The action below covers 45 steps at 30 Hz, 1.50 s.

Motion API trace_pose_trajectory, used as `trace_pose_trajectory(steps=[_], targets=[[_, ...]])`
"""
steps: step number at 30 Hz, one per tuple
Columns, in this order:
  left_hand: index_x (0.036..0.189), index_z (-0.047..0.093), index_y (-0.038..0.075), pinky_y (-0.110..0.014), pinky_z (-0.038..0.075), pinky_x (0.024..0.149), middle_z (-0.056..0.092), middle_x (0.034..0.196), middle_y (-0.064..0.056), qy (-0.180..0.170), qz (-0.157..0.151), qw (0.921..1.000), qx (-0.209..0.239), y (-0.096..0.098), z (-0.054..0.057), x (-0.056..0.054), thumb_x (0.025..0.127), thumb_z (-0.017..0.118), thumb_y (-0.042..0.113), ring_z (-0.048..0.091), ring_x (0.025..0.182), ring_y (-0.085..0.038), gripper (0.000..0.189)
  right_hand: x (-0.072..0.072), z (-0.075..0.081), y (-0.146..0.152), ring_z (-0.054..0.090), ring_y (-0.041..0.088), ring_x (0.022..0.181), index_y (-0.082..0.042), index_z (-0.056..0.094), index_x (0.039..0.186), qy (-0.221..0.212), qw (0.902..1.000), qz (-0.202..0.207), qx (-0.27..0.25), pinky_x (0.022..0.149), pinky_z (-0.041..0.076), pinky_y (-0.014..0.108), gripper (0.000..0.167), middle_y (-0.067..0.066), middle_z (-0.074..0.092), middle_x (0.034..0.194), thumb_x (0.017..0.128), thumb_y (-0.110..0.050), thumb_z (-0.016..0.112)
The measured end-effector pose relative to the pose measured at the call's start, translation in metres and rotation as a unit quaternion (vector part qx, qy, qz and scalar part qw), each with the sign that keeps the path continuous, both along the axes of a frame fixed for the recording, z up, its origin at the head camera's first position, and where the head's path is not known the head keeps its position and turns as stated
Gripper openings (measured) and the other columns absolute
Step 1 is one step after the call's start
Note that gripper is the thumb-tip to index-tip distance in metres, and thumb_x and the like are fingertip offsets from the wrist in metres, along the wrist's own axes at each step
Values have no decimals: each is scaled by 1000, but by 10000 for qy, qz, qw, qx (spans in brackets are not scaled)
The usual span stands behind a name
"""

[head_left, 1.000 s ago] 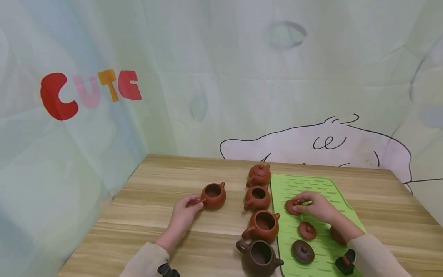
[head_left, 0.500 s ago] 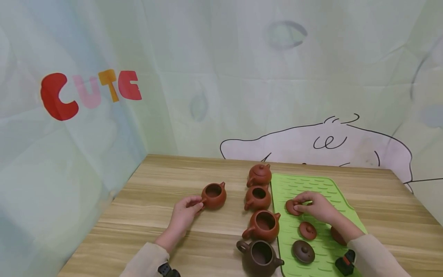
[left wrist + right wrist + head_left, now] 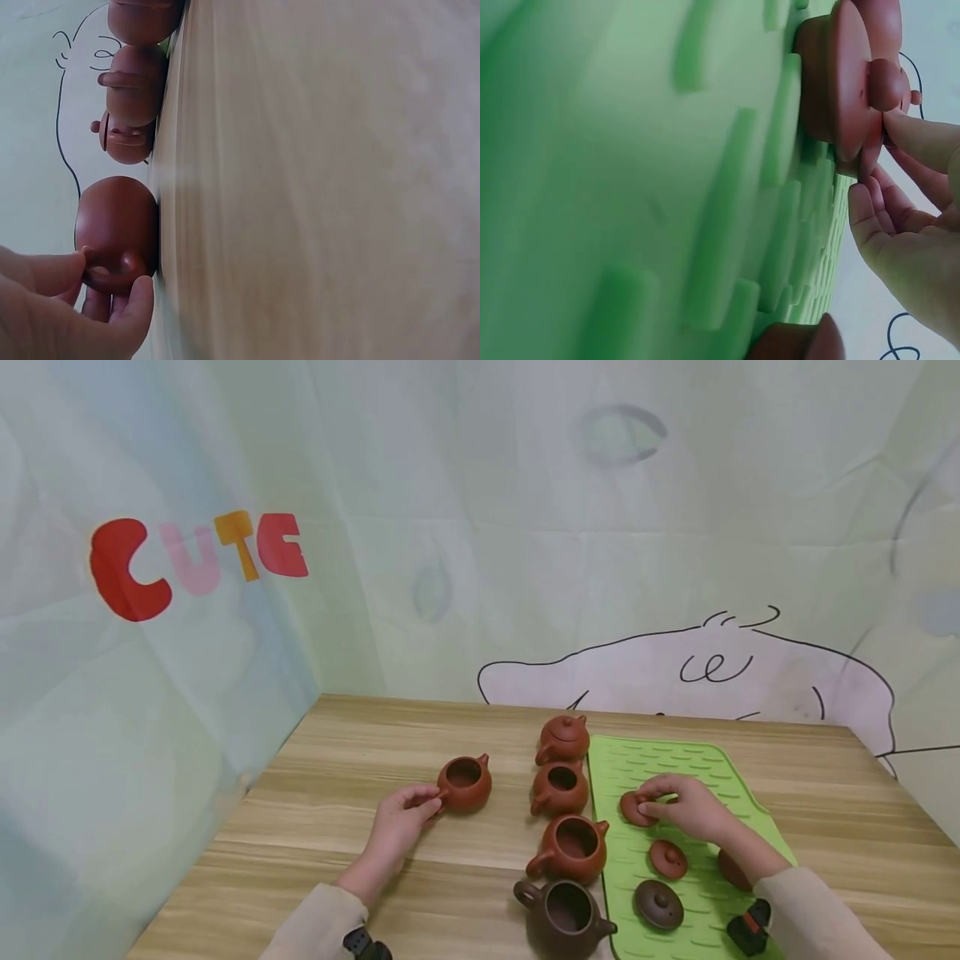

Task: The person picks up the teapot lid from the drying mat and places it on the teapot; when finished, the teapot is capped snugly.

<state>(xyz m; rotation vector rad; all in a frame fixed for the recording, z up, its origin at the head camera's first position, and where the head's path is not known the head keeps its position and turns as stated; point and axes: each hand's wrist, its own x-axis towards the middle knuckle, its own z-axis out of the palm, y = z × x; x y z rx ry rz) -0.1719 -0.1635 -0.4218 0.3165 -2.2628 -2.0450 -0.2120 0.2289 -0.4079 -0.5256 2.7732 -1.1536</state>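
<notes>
My left hand pinches the handle of a lidless reddish-brown teapot on the wooden table. In the left wrist view, the thumb and fingers of the left hand meet around that handle, low on the round teapot. Over the green mat, my right hand holds a small reddish-brown teapot lid at its knob. Nearer to me lie another red lid and a dark brown lid. In the right wrist view, the near red lid partly hides the one at the fingers.
Right of the left hand's teapot stands a row: a lidded red teapot, two lidless red teapots and a dark brown lidless teapot. The green mat lies beside them. Another reddish lid is partly behind the right forearm.
</notes>
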Motion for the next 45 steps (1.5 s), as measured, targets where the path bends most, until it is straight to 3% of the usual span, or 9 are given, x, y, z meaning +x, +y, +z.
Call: trace_pose_trajectory(steps=[13,24,38,45], targets=[[108,63,-13,-32,56,80,63,107,-21,-170,13,9998,49,-1,1,-1,90,60,-6,66,89,-19,20,-11,27,-8,62,31,101,-2,69,107,370,9990,242,44,80,54,40,22,15,66,109,90,-16,68],[108,64,-13,-35,56,82,63,106,-21,-165,-1,9999,-3,-1,2,0,90,60,-6,66,89,-20,20,-26,54,-36,56,37,112,-2,71,105,609,9963,602,42,81,53,41,20,20,62,118,91,-15,67],[108,65,-12,-33,57,78,65,104,-21,-166,4,9998,-125,-2,3,0,90,61,-4,66,87,-19,20,-36,69,-86,58,28,107,-4,70,107,490,9953,803,-237,85,52,39,19,15,65,117,91,-14,67],[107,65,-13,-31,57,76,65,104,-21,-164,26,9998,-66,-1,5,1,90,62,-4,66,86,-18,20,-38,76,-113,64,24,96,-6,70,109,380,9952,878,-192,79,53,37,23,10,65,111,90,-18,69]])
